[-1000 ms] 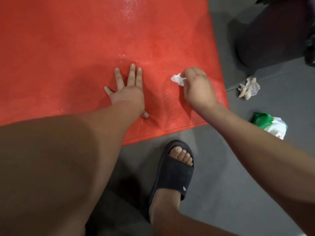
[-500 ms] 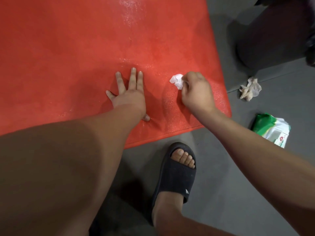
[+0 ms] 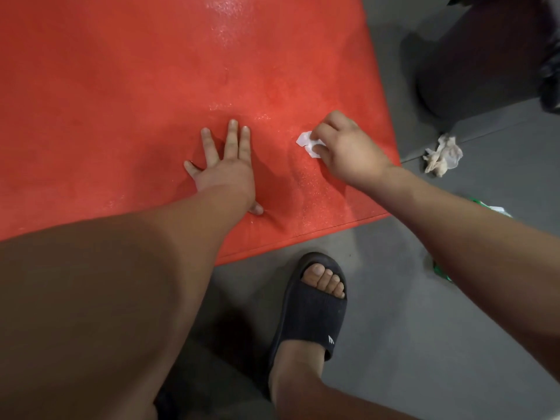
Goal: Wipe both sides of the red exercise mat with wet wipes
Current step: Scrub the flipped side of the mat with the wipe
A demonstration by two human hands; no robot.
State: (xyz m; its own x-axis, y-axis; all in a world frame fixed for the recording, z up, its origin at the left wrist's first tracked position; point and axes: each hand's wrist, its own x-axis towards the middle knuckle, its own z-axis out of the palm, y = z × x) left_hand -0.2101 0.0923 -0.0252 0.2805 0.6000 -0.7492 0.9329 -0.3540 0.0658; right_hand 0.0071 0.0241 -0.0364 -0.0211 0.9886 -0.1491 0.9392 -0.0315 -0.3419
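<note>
Floor (image 3: 394,344): wipes pack (image 3: 497,209) now behind right forearm (image 3: 454,237).

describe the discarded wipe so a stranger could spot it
Find the red mat, then the grey floor off its right edge. The discarded wipe lies there, crumpled and dingy, untouched, unlike the whiter wipe the right hand pinches on the mat.

Indoor room, prob. home workout spot or small gym; can't tell which. Evidence: smooth grey floor (image 3: 409,328) w/ a seam line, red exercise mat (image 3: 121,101) laid flat on it, foot in black slide sandal (image 3: 312,310), crumpled wipe (image 3: 444,156) & green-white wet-wipe pack (image 3: 488,206) loose on floor beside mat. Dark round object (image 3: 472,56) stands near mat's far side, unidentifiable.
</note>
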